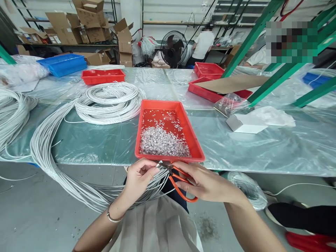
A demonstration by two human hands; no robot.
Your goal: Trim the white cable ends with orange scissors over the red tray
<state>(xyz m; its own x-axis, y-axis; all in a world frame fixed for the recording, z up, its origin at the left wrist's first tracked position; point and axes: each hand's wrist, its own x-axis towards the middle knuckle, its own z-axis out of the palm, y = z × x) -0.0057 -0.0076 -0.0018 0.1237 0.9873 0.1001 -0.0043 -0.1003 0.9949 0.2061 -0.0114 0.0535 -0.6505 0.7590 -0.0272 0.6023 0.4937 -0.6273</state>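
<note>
My left hand (pixel 141 176) is closed in a pinch by the near edge of the table. At its fingertips is a small shiny metal piece (pixel 160 162); whether it sits on a cable end I cannot tell. My right hand (pixel 203 182) grips orange-handled scissors (pixel 176 188), whose dark blades meet the metal piece. A thick bundle of grey-white cables (pixel 78 190) sweeps off the table and passes beneath my hands across my lap. Just beyond them stands a red tray (pixel 169 158), with a heap of tiny silver metal pieces (pixel 162 141) in its near half.
Coiled white cables (pixel 112 101) lie left of the tray. Farther back are a red bin (pixel 103 77), a blue bin (pixel 63 64) and a fan (pixel 173 49). Right, a white box (pixel 246 124) lies near slanted green posts (pixel 275 82). Two people are beyond the table.
</note>
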